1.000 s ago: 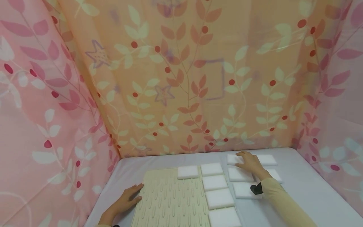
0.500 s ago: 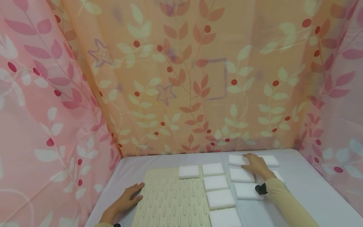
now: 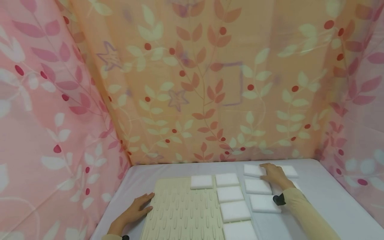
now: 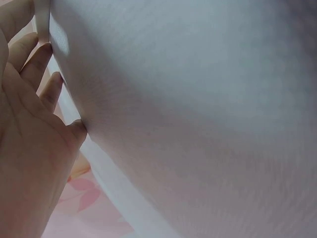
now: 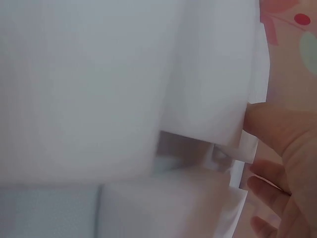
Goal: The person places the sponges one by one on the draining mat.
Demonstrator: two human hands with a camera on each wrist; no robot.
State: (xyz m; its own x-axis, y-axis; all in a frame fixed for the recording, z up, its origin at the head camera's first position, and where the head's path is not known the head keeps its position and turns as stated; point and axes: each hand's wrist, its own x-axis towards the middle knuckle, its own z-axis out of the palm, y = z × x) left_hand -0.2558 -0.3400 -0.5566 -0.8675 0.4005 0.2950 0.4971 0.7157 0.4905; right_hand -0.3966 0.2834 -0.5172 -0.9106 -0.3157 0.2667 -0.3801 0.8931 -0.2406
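My left hand [image 3: 136, 210] rests at the left edge of a beige mat [image 3: 180, 213] with long raised ridges, its fingers extended. In the left wrist view, the fingertips [image 4: 57, 77] touch the edge of a pale, blurred surface. Over the white sponge blocks right of the mat, my right hand [image 3: 276, 175] has its thumb and fingertips apart at the right end of the back-left sponge [image 3: 253, 170]. Another sponge [image 3: 290, 171] lies partly behind this hand. In the right wrist view, the thumb [image 5: 270, 124] is against a white sponge edge [image 5: 213, 74], with the other fingers bent loosely below.
One sponge [image 3: 201, 182] lies on the mat's back edge, and several more, such as this one [image 3: 235, 210], line its right side. Two more sponges [image 3: 258, 186] [image 3: 265, 203] lie nearer on the white table [image 3: 324, 196]. Patterned curtains [image 3: 192, 83] surround the table.
My right hand has slid a little to the right across the back-left sponge, which stays where it was. My left hand keeps its place at the mat. The head view has shifted slightly.
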